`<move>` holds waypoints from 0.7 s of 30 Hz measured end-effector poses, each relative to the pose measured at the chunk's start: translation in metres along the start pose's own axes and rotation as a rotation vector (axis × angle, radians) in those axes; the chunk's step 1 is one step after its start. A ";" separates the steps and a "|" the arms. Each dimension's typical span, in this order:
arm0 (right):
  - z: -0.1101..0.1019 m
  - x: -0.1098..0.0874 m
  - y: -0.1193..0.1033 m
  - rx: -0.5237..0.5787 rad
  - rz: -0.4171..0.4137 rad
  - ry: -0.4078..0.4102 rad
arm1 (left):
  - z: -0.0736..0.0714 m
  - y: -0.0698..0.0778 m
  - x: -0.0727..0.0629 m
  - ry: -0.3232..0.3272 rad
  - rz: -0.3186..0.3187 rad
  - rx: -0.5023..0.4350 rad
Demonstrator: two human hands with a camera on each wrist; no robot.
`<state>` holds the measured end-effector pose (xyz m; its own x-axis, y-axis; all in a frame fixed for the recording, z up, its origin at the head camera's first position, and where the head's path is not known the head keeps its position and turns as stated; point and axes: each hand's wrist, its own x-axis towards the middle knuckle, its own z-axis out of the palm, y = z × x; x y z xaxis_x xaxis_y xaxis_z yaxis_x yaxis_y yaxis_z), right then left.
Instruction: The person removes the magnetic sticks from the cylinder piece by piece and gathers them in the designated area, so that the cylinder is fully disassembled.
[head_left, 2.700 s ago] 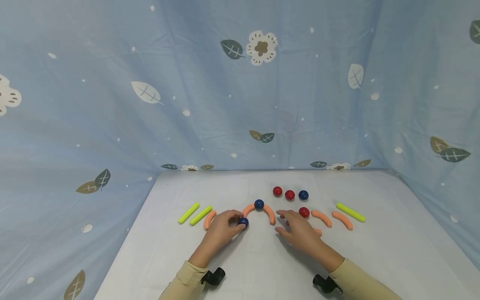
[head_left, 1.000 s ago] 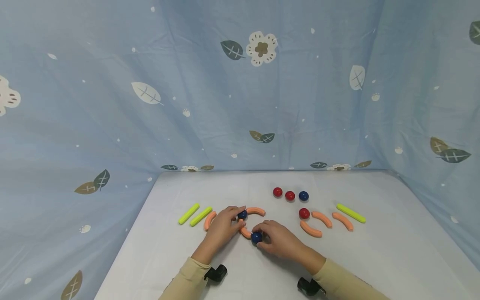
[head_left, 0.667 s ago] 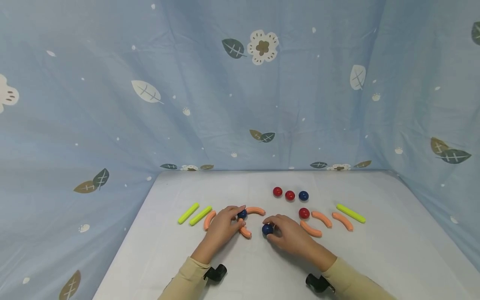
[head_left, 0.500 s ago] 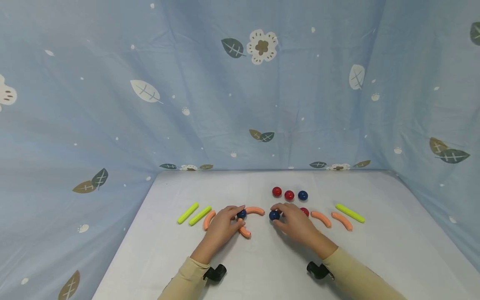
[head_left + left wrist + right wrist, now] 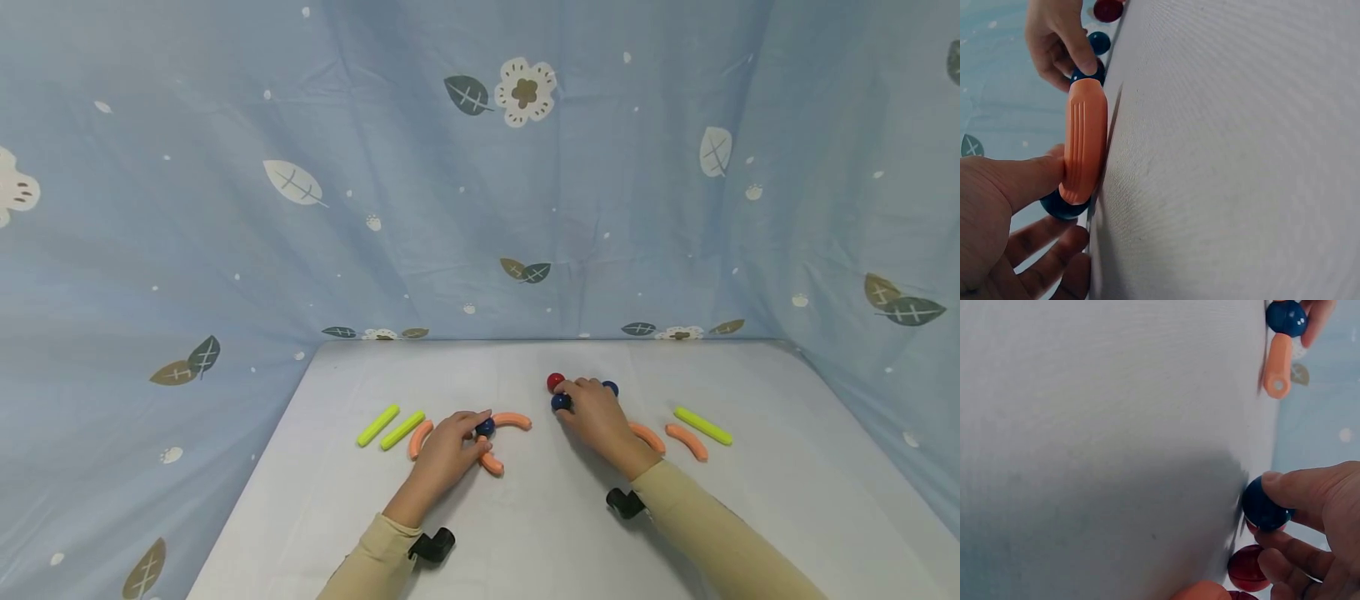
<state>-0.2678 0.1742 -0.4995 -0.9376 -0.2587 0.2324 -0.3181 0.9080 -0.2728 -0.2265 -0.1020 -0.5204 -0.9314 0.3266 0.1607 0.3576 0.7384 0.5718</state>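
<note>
My left hand (image 5: 448,454) holds a joint of a small blue ball (image 5: 485,427) and two curved orange rods. One rod (image 5: 512,421) points right and the other (image 5: 491,464) points toward me. In the left wrist view the thumb presses the near orange rod (image 5: 1085,137) close to the ball. My right hand (image 5: 600,419) pinches another blue ball (image 5: 561,402) between thumb and fingers, apart from the rods. Just behind it lies a red ball (image 5: 555,382); another red ball (image 5: 1249,567) shows under the fingers in the right wrist view.
Two yellow-green rods (image 5: 402,431) and an orange rod (image 5: 421,439) lie left of my left hand. Right of my right hand are orange rods (image 5: 686,442) and a yellow-green rod (image 5: 702,425). A blue ball (image 5: 611,388) is partly hidden behind that hand. The white table (image 5: 525,533) meets a blue curtain (image 5: 420,208).
My right hand has drawn its blue ball off the near orange rod's end and carried it back and right, beside the red balls. Lately my left hand stays in place; earlier the joined pieces turned.
</note>
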 end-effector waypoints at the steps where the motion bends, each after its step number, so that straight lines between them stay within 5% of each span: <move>1: 0.000 0.000 0.000 -0.002 0.004 -0.006 | 0.000 0.000 0.000 0.000 -0.004 -0.006; 9: 0.000 -0.002 0.001 -0.002 0.005 0.005 | 0.001 0.003 -0.001 -0.013 -0.066 -0.024; 16: -0.002 -0.016 -0.010 0.051 -0.057 0.101 | -0.002 0.009 -0.007 -0.015 -0.048 -0.043; 21: 0.003 -0.030 -0.028 0.189 -0.117 -0.010 | -0.002 0.011 -0.010 0.019 -0.018 0.001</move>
<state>-0.2312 0.1555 -0.5019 -0.8939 -0.3625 0.2638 -0.4444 0.7938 -0.4151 -0.2134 -0.0984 -0.5141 -0.9390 0.3018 0.1653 0.3404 0.7446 0.5742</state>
